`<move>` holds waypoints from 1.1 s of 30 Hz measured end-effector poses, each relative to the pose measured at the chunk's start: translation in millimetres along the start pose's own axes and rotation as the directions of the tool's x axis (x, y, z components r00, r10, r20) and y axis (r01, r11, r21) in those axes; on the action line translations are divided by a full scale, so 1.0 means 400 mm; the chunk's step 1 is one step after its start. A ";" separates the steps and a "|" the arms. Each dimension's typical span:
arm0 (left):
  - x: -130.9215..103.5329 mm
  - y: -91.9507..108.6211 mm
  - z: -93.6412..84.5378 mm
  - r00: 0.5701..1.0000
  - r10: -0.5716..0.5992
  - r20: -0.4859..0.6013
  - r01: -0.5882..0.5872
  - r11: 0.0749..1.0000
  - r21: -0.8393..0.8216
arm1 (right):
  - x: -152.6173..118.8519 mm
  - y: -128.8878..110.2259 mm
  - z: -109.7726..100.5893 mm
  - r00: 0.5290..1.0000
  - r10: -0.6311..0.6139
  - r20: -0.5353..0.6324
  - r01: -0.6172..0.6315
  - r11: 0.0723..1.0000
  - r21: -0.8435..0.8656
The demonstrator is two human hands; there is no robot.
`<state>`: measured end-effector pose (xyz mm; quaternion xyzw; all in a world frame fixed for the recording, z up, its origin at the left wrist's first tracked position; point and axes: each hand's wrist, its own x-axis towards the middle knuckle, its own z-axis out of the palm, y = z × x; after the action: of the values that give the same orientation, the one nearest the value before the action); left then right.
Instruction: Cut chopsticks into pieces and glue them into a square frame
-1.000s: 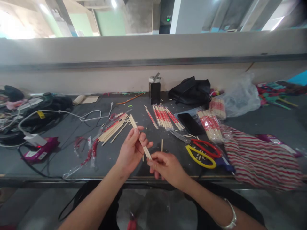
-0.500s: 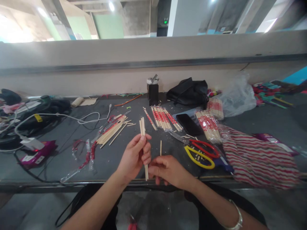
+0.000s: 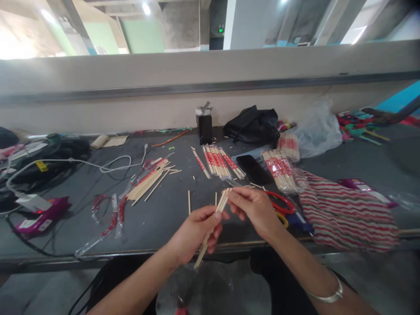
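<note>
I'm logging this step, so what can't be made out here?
All in the head view:
Held sticks: exact count, hidden by the left hand and overlap.
Scissors: most of the yellow handle, behind the right hand.
Left purple packet: print, too small and blurred.
Dark object: cut off by left edge.

Passage lay open between stick pile (image 3: 144, 186) and lone stick (image 3: 189, 202); scissors (image 3: 289, 202), then cloth (image 3: 344, 212), blocked right hand's (image 3: 256, 208) outer side
</note>
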<state>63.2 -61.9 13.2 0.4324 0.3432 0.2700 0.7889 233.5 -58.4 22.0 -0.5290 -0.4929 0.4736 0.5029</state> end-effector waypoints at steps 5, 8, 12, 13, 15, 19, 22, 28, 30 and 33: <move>0.001 0.000 -0.001 1.000 0.001 -0.026 0.000 0.999 0.040 | 0.000 0.002 0.005 1.000 0.018 0.002 -0.018 1.000 -0.020; 0.001 0.001 0.000 1.000 -0.006 -0.030 0.007 0.999 0.040 | -0.002 -0.003 0.008 1.000 0.012 -0.012 -0.012 1.000 -0.019; 0.000 0.002 0.000 1.000 -0.002 -0.025 0.003 0.999 0.040 | -0.006 -0.006 0.014 1.000 0.003 -0.031 -0.004 1.000 -0.027; 0.000 0.002 0.000 1.000 -0.006 -0.022 0.007 0.999 0.040 | -0.007 -0.005 0.016 0.999 0.003 -0.037 -0.004 1.000 -0.028; -0.002 0.002 0.001 1.000 -0.024 -0.001 0.025 0.999 0.032 | -0.009 -0.005 0.019 0.999 0.006 -0.046 -0.008 0.999 -0.036; -0.006 0.008 -0.004 0.998 -0.052 0.023 0.052 0.999 0.006 | -0.005 -0.008 0.001 1.000 -0.003 0.014 0.005 0.992 -0.130; -0.011 0.022 -0.015 0.998 -0.052 0.025 0.052 0.999 0.009 | 0.004 -0.007 -0.057 0.995 -0.081 0.062 0.100 0.893 -0.439; -0.022 0.063 -0.047 0.999 -0.032 0.019 0.031 0.998 0.053 | 0.003 0.047 -0.196 0.975 -0.192 0.108 0.144 0.188 -0.972; -0.023 0.068 -0.053 0.999 -0.030 0.020 0.029 0.997 0.078 | -0.004 0.072 -0.215 0.976 -0.170 0.133 0.152 0.102 -0.983; -0.025 0.065 -0.053 0.998 -0.044 0.035 0.040 0.992 0.119 | -0.004 0.098 -0.222 0.984 -0.125 0.124 0.139 0.116 -0.983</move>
<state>37.2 -46.0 30.3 0.4762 0.3529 0.2245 0.7735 323.9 -66.1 -13.2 -0.6804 -0.7297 -0.0126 0.0664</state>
